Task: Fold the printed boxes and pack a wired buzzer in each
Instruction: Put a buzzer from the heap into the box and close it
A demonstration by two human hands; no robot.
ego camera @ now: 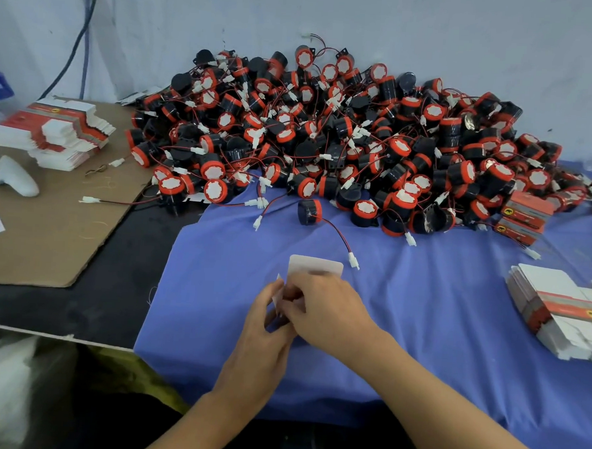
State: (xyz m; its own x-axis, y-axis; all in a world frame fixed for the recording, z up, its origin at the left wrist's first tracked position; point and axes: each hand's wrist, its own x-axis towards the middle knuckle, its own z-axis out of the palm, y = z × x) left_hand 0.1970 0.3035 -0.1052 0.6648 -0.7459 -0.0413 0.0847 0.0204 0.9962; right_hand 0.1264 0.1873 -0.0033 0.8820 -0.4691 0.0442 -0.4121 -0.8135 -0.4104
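Observation:
Both hands hold one small white box blank (314, 264) over the blue cloth (420, 316), near its middle. My right hand (324, 308) grips it from above, covering most of it; only a white flap sticks out at the top. My left hand (265, 322) pinches the box's left edge from below. One black-and-red wired buzzer (309, 212) lies alone just beyond the hands, its red-black wire ending in a white plug (353, 261). A large heap of the same buzzers (327, 133) fills the back of the table.
A stack of flat printed boxes (557, 313) lies at the right edge, another stack (52, 132) on brown cardboard (47, 238) at left. Two folded red boxes (525, 215) sit by the heap's right side. A white object (14, 177) rests on the cardboard.

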